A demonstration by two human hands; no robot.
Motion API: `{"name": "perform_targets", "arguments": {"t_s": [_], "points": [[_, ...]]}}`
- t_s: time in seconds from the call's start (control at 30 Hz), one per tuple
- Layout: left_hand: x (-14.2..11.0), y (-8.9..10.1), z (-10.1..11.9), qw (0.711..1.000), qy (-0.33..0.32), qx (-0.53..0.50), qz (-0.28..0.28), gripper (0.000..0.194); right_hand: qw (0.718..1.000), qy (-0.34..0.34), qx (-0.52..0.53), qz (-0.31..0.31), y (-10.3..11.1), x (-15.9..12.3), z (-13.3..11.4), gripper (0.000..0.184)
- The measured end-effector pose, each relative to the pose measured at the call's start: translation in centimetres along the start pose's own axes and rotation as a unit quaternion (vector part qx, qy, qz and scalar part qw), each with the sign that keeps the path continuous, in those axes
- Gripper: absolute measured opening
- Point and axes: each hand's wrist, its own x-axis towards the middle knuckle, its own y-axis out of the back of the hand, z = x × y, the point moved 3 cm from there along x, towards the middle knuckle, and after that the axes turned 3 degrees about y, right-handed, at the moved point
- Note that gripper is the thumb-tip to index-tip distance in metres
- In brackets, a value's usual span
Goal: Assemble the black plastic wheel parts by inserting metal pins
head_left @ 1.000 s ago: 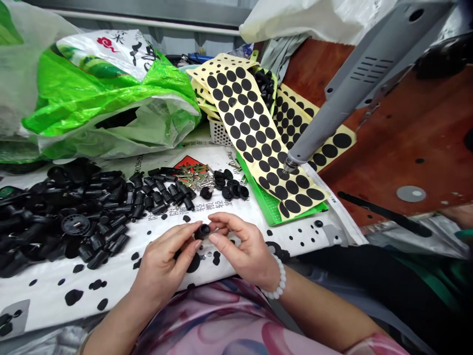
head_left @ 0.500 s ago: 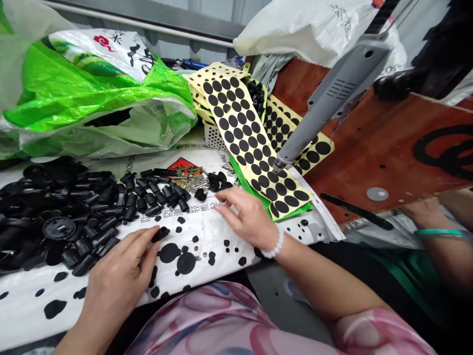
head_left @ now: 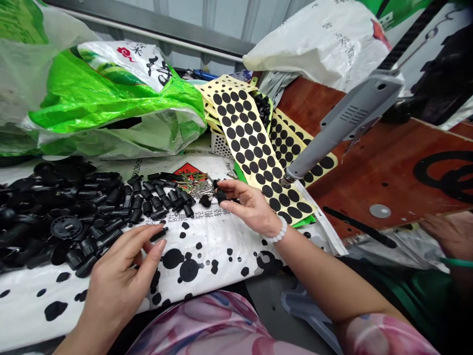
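My left hand [head_left: 120,268] is closed in a loose pinch on a small black plastic part [head_left: 159,233], partly hidden behind the thumb. My right hand [head_left: 253,207], wearing a beaded bracelet [head_left: 279,231], curls thumb and fingers around a small black round piece [head_left: 220,194] at the little pile of such pieces. Fingers cover most of that pile. Just left of these fingertips lie a single black cap [head_left: 205,200] and a heap of metal pins [head_left: 195,185]. Short black plastic cylinders [head_left: 157,202] are spread between the two hands, farther back.
A large heap of black parts [head_left: 66,212] covers the left side. Behind it slumps a green and white bag [head_left: 121,108]. Sheets of black round stickers [head_left: 254,143] lean on a white basket [head_left: 220,145]. A grey electric screwdriver [head_left: 340,123] hangs at right, near another person's hand [head_left: 449,231].
My right hand has reached the pile of small black round pieces, and its fingers have closed in there. My left hand keeps its black part, its thumb shifted. The view has tilted slightly.
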Motion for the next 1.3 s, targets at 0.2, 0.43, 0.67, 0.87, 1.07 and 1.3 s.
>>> {"name": "perform_targets", "arguments": {"t_s": [0.2,0.43,0.67,0.87,1.07,1.3], "points": [[0.2,-1.4,2.2,0.956,0.152,-0.242,-0.071,0.038,0.888,-0.085,0.449,-0.058,-4.1,-0.6,-1.4,0.037],[-0.1,-2.3,1.8,0.883,0.218,-0.394,-0.133,0.036,0.902,-0.045,0.428,-0.037,-5.3,-1.5,-3.0,0.036],[-0.6,-3.2,2.3,0.712,0.316,-0.590,-0.211,0.038,0.920,-0.029,0.376,-0.110,-7.9,-1.9,-4.2,0.038],[-0.5,-2.3,1.5,0.716,0.341,-0.580,-0.185,0.022,0.979,0.109,0.136,-0.104,-6.9,-0.5,-5.5,0.028],[-0.1,-1.1,0.0,0.764,0.337,-0.525,-0.166,0.020,0.933,0.013,-0.344,-0.108,-3.0,6.8,-1.8,0.028],[0.0,0.1,-0.8,0.776,0.337,-0.519,-0.118,0.033,0.871,-0.091,-0.456,-0.157,-2.3,12.6,4.7,0.016]]}}
